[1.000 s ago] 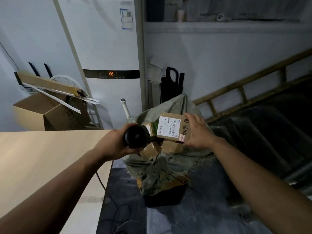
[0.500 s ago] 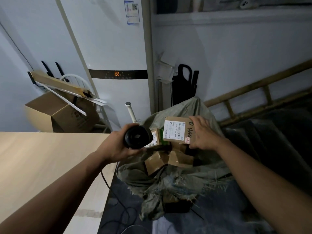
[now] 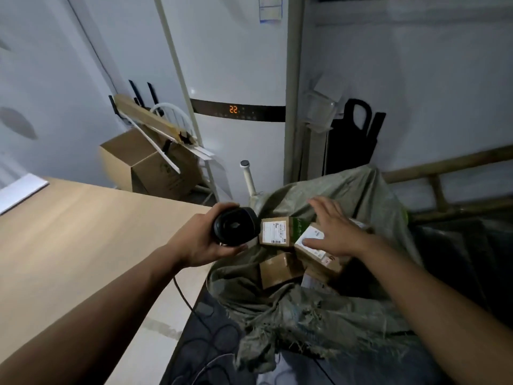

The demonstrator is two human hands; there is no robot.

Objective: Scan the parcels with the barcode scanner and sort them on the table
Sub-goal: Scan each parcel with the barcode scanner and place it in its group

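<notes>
The left hand (image 3: 194, 243) holds the black scanner (image 3: 236, 225) tight (a cord hangs below). The right hand (image 3: 337, 232) rests flat, fingers straight, on a labelled parcel (image 3: 311, 247) in the sack (image 3: 361, 195).

Two hands: the left (image 3: 198, 243) and the right (image 3: 333, 232). One scanner (image 3: 236, 225). At least four parcels show in one sack (image 3: 347, 195): one labelled (image 3: 274, 232), one green (image 3: 301, 226), one white-labelled (image 3: 312, 245), one plain (image 3: 280, 269). One desk (image 3: 83, 232). One open carton (image 3: 144, 159) behind.
</notes>
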